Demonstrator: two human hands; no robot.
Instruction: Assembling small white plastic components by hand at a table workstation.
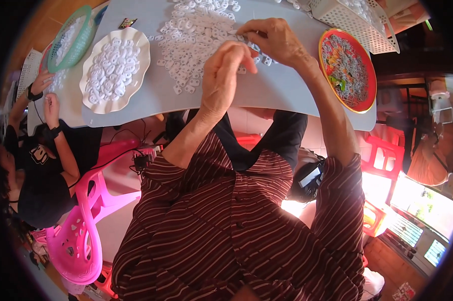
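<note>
Small white plastic pieces (pixel 194 35) are lying in a loose heap on the pale grey table (pixel 276 93), right under both hands. The left hand (pixel 224 75) is hovering at the near edge of the heap with its fingers curled together over a few pieces; whether it is actually pinching one cannot be told. The right hand (pixel 274 40) is resting on the heap's right side, its fingertips narrowed onto a piece. A white scalloped plate (pixel 136 47) full of similar pieces is sitting to the left, a red-rimmed round tray (pixel 372 80) to the right. Another person's hands (pixel 46 95) are working beside a green basket (pixel 83 32).
</note>
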